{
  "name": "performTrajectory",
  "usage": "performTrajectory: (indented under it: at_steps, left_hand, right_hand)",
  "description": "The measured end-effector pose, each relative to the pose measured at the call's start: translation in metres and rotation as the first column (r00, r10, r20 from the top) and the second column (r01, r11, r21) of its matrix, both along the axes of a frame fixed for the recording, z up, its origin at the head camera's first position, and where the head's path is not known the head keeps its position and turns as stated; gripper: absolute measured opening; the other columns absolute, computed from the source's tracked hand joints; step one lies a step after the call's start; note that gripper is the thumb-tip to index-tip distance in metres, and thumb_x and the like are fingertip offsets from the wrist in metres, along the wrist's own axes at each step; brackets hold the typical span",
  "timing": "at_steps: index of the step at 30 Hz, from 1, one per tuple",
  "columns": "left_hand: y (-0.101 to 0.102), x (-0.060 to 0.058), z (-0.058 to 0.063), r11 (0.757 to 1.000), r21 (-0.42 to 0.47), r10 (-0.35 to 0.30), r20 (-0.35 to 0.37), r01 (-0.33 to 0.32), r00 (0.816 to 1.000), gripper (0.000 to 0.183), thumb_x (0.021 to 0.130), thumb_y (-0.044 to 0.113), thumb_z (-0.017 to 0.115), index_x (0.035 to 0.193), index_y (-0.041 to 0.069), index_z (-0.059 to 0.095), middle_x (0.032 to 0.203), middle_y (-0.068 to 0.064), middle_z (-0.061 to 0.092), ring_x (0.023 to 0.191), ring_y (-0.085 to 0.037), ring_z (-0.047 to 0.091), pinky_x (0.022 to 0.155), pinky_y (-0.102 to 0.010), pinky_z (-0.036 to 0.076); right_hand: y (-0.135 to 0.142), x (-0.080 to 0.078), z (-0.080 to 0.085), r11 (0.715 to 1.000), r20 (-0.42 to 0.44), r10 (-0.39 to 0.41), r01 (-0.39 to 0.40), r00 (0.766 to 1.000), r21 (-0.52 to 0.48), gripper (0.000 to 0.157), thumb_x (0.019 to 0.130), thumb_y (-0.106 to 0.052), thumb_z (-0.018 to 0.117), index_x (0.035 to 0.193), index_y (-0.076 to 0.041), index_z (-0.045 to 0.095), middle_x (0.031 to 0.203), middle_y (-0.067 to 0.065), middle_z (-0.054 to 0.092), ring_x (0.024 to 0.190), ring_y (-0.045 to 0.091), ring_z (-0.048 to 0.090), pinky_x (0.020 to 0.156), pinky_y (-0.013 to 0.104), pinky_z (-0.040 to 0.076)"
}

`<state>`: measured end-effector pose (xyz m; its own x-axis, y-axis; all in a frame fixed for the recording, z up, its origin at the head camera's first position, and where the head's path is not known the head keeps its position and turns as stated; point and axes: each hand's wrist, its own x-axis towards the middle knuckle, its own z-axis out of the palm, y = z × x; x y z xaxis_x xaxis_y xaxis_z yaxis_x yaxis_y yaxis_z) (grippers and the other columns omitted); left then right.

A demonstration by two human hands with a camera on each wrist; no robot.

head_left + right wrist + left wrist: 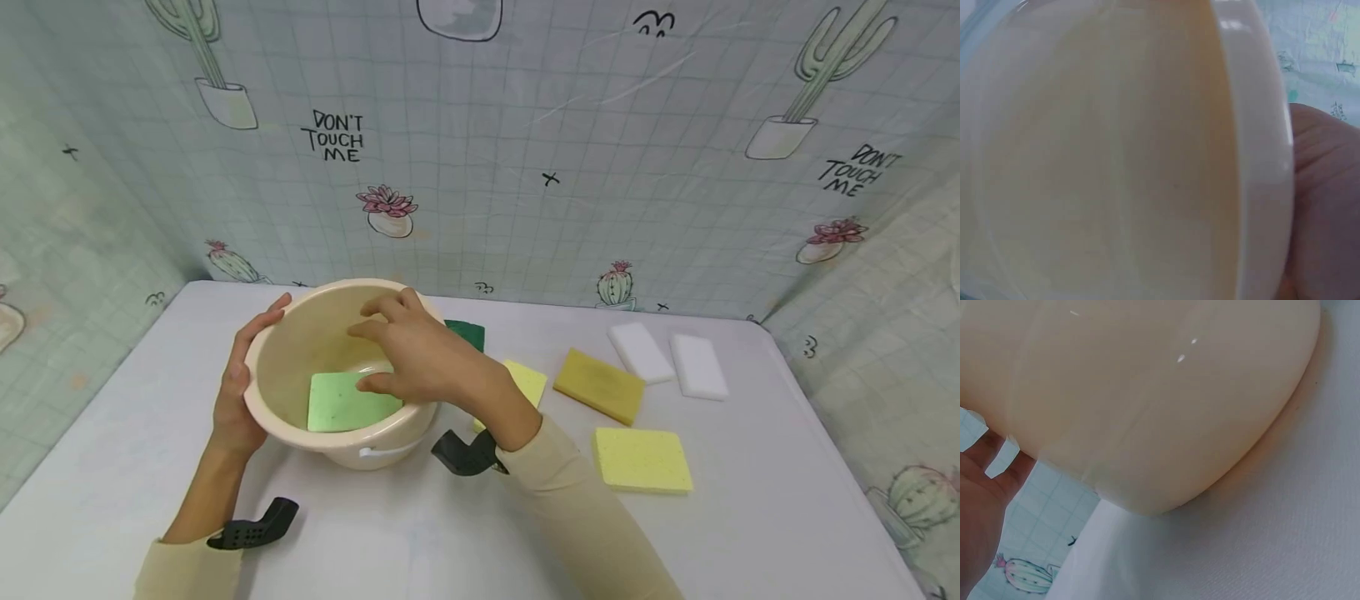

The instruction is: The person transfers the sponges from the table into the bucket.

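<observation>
A cream bucket (288, 367) stands on the left part of the table. In the head view, my left hand (236, 392) rests against the left of its outer wall, its fingers reaching up along the rim. The left wrist view shows spread fingers touching the bucket wall (1166, 394). My right hand (427, 350) reaches over the right rim, fingers apart with nothing between them. A light green sponge (341, 404) lies inside the bucket, below the right thumb; whether they touch I cannot tell. In the right wrist view, part of the right hand (1329, 206) shows beyond the rim.
Right of the bucket lie a dark green piece (467, 333), a yellow sponge (528, 382) partly behind my forearm, a mustard sponge (600, 386), another yellow sponge (643, 461) and two white sponges (641, 352). A patterned curtain (480, 167) hangs behind the table.
</observation>
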<state>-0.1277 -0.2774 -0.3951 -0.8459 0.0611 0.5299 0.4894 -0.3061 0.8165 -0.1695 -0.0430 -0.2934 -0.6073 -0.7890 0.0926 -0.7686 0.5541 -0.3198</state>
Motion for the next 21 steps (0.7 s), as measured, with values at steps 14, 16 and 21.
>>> performTrajectory:
  at_steps: [14, 16, 21]
  left_hand:
    - [-0.001, 0.001, 0.0, 0.999, 0.028, -0.027, -0.002, 0.027, 1.0, 0.061, 0.094, 0.039, 0.048, 0.145, 0.007, 0.036, 0.156, -0.01, 0.017, 0.139, -0.028, 0.02, 0.104, -0.026, 0.035]
    - [-0.001, 0.001, -0.001, 0.999, 0.027, -0.029, -0.004, 0.029, 1.0, 0.061, 0.094, 0.04, 0.048, 0.145, 0.008, 0.036, 0.157, -0.01, 0.017, 0.139, -0.028, 0.02, 0.104, -0.027, 0.035]
    - [0.0, 0.0, 0.0, 0.999, 0.022, -0.029, -0.007, 0.029, 1.0, 0.06, 0.095, 0.039, 0.047, 0.145, 0.007, 0.035, 0.157, -0.01, 0.017, 0.139, -0.028, 0.021, 0.105, -0.027, 0.035]
  right_hand:
    - [0.034, -0.001, -0.003, 0.966, -0.027, 0.027, -0.033, 0.999, -0.256, 0.039, 0.09, -0.026, 0.067, 0.126, -0.012, 0.062, 0.133, 0.004, 0.049, 0.121, 0.02, 0.036, 0.097, 0.027, 0.037]
    - [0.041, -0.001, -0.005, 0.956, -0.026, 0.01, -0.017, 1.0, -0.294, 0.038, 0.09, -0.023, 0.068, 0.125, -0.012, 0.062, 0.132, 0.005, 0.05, 0.121, 0.02, 0.036, 0.097, 0.028, 0.037]
    - [0.064, -0.003, -0.013, 0.927, -0.034, -0.024, 0.01, 0.999, -0.375, 0.037, 0.09, -0.021, 0.068, 0.124, -0.01, 0.063, 0.131, 0.006, 0.051, 0.12, 0.02, 0.039, 0.096, 0.03, 0.039]
